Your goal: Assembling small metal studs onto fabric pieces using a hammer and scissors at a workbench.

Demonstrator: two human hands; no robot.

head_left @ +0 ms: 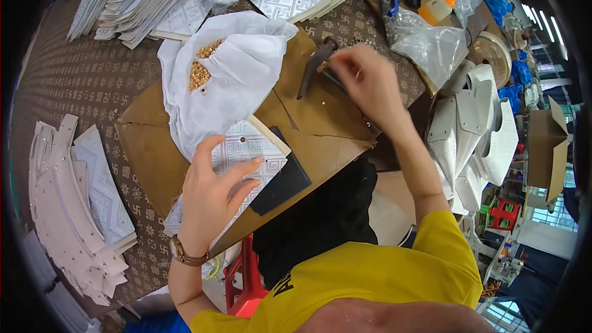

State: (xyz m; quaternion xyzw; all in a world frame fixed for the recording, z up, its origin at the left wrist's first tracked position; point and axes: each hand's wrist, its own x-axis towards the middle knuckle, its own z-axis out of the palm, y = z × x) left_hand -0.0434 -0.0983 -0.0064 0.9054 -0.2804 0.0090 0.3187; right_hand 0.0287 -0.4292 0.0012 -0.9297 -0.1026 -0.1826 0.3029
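A silver-white patterned panel (237, 148) with a pale edge lies slanted on a brown-covered work board (302, 135). My left hand (206, 191) rests on it, steadying it with the fingers; thumb and forefinger stand slightly raised over its face. A dark round stud or hole (242, 140) shows near the panel's top. Partly beneath the panel lies a flat black slab (285, 176). My right hand (368, 83), blurred, is beside a dark-headed hammer (316, 68), fingers curled near its head; whether they grip it is unclear. White cloth (246, 65) beyond my left hand holds small gold-coloured pieces (200, 74).
Pale curved strips with studs (68, 209) are piled at the left, beside more patterned panels (102, 185). Stacked panels (132, 3) lie at the back. Plastic bags (431, 49), a yellow bottle (436, 9), a fan (491, 52) and white studded pieces (472, 129) crowd the right.
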